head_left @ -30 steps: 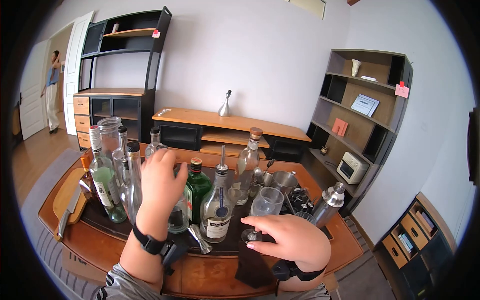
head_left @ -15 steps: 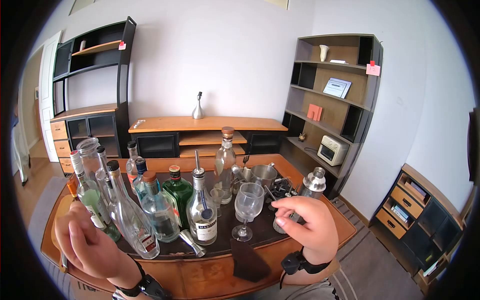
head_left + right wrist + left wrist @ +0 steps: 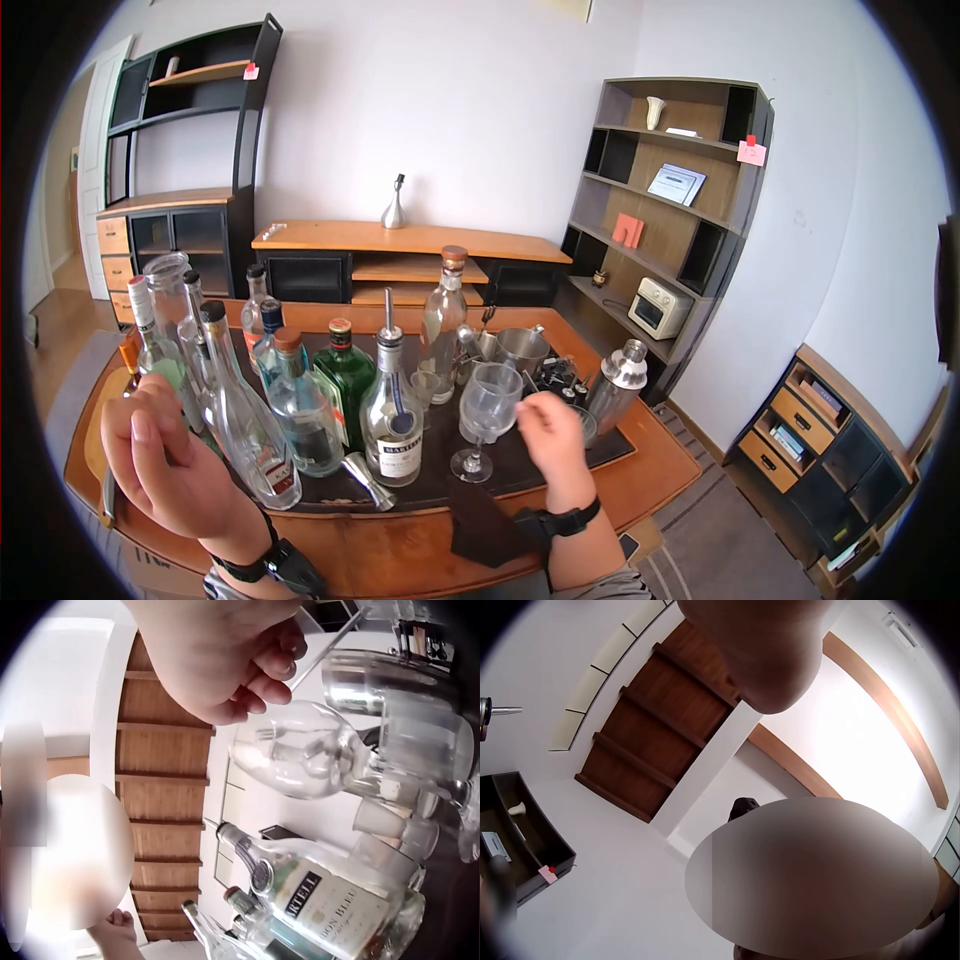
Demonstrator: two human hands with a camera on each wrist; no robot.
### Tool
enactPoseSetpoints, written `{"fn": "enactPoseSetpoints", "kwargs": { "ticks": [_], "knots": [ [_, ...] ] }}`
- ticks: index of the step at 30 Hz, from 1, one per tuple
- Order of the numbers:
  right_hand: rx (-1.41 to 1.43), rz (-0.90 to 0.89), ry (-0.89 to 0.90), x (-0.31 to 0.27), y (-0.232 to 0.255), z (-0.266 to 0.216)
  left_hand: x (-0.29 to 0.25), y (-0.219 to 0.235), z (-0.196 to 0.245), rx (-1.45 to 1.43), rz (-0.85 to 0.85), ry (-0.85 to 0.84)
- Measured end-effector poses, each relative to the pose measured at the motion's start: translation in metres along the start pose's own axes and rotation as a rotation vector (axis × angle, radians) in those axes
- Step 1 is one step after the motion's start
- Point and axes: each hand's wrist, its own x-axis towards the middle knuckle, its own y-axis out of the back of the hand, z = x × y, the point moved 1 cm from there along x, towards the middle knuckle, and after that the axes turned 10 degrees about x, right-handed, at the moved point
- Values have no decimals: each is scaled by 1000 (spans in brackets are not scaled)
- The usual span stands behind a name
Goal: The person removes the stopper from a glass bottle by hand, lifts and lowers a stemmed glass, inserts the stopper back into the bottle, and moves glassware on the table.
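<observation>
Wine glass (image 3: 487, 405) clear, empty, upright; right hand (image 3: 548, 432) loosely curled beside it; left hand (image 3: 165, 462) open, raised

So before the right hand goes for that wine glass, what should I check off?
1. Right hand empty: ok, fingers loosely curled, holding nothing.
2. Wine glass upright on the dark mat: ok.
3. Room beside the glass: not ok, the Martell bottle and a small glass stand close.
4. Left hand free: ok, raised, palm open.
5. Glass empty: ok, looks empty in the right wrist view.
</observation>
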Motion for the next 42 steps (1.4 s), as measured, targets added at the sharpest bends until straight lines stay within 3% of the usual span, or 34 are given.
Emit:
{"fn": "enactPoseSetpoints", "kwargs": {
  "ticks": [6,10,12,15,17,20,27,30,35,37,42],
  "knots": [
    [-180,-103,-35,-5,-10,-10,-13,-8,8,24,-93,-71],
    [-165,18,-94,-4,-6,-7,-22,-9,20,46,-121,-134],
    [-135,48,102,-2,-6,-9,-24,-12,25,97,-50,-93],
    [-166,-9,203,-2,-14,-5,-25,-12,26,142,-55,-142],
    [-156,-62,181,-4,-21,2,-26,-9,25,142,-60,-136],
    [31,-69,-4,-7,-37,23,-25,-5,29,133,-66,-129],
    [180,-40,-80,-7,-42,36,-21,4,46,94,5,-184],
    [488,1,-98,-8,-56,47,-19,7,48,82,54,-216],
    [468,-71,-20,-2,-83,58,-20,1,51,75,70,-221],
    [461,-96,-39,1,-90,61,-20,4,49,52,-47,-247],
    [452,-69,-46,2,-104,71,-20,0,46,47,3,-235]
  ]
}}
